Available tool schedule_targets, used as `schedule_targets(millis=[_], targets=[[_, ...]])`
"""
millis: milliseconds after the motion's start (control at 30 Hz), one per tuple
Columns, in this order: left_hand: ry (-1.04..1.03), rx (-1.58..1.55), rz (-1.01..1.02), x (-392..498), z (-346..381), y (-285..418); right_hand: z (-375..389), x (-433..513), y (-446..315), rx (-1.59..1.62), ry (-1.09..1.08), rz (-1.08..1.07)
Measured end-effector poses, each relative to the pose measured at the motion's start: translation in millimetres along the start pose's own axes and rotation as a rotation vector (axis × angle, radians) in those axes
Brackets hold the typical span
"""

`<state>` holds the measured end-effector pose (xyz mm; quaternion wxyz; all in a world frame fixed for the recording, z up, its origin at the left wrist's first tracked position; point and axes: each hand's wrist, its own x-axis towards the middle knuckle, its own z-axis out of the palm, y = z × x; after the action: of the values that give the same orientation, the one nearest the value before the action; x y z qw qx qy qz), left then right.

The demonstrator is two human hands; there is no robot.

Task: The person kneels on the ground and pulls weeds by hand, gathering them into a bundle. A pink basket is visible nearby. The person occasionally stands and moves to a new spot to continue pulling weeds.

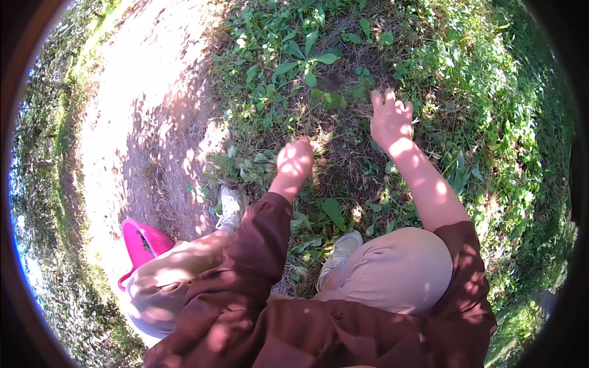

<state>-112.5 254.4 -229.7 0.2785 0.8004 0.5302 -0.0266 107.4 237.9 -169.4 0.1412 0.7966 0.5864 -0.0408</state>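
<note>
My left hand point(294, 158) is closed and slightly blurred above the weedy soil. It grips a bunch of pulled weeds point(248, 166), whose smeared leaves stick out to its left above my shoe. Farther forward and to the right, my right hand point(393, 119) reaches low over the ground, fingers bent and apart. I see nothing held in it, though its fingertips are partly hidden. Just left of those fingers are blurred green leaves point(332, 98). A broad-leaved rosette plant point(306, 60) grows beyond both hands.
A pink plastic bucket point(154, 237) with some greenery inside is beside my left knee. Light shoes point(340, 255) rest among the weeds. A sunlit dirt path point(152, 115) runs along the left, while dense low greenery point(497, 138) covers the right side.
</note>
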Motion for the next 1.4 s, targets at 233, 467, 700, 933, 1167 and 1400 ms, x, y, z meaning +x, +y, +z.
schedule_targets(millis=[233,467,700,933,1167,1400], targets=[[0.155,-0.672,0.564,-25.0,-32.2,110.7,-15.8,-2.2,-1.3,0.22,-0.031,-0.019],[0.392,-0.385,0.415,-22.5,-32.2,93.5,11.8,3.5,1.9,0.65,-0.149,-0.098],[0.423,-0.043,0.08,-13.0,-2.6,41.5,12.0,-6.9,-14.2,0.72,-0.306,-0.32],[0.071,0.055,-0.131,-29.8,24.2,13.8,47.9,-30.2,-28.5,0.381,-0.572,-0.628],[-0.139,0.18,-0.263,-52.8,31.0,14.8,54.2,-13.4,-35.7,0.118,-0.699,-0.56],[-0.37,0.304,-0.173,-79.9,68.8,-26.2,56.9,-11.6,-60.3,0.265,-0.532,-0.544]])
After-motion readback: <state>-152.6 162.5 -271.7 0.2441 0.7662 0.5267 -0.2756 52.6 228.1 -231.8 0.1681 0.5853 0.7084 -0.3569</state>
